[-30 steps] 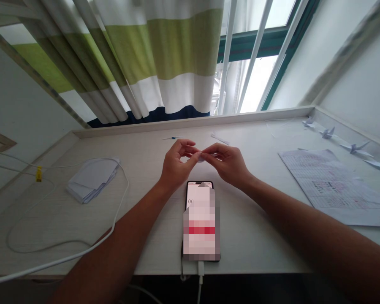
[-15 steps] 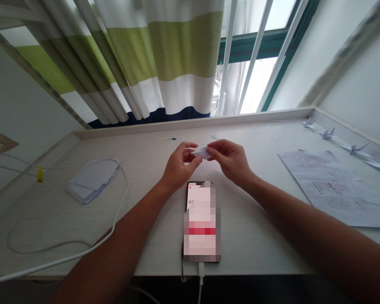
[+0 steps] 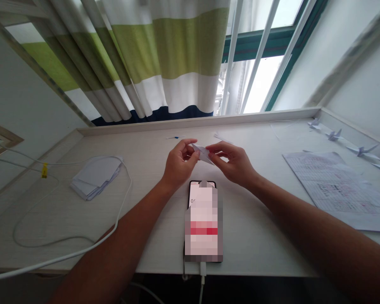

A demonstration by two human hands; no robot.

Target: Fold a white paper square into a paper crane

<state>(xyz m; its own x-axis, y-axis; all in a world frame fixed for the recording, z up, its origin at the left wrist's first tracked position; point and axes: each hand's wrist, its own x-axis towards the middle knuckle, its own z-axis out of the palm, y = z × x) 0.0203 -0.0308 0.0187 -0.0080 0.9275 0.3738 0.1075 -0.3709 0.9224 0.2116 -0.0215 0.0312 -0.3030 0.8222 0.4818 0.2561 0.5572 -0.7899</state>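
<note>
A small folded piece of white paper [image 3: 203, 153] is held up between my two hands above the desk. My left hand [image 3: 181, 162] pinches its left side between thumb and fingers. On the other side, my right hand [image 3: 232, 159] grips the right edge with thumb and forefinger. The paper shows slanted creases and pointed ends; its far side is hidden by my fingers. Just below the hands lies a phone [image 3: 203, 219] with a cable plugged into its lower end.
A stack of white paper [image 3: 96, 175] lies at left, with a white cable [image 3: 123, 202] looping around it. On the right are a written sheet [image 3: 332, 185] and several folded paper cranes [image 3: 362, 150] along the ledge. A small blue-and-white item [image 3: 176, 137] rests near the back.
The folded paper has turned in my fingers and now shows a wider, slanted face. Both hands keep hold of it. The view has shifted slightly.
</note>
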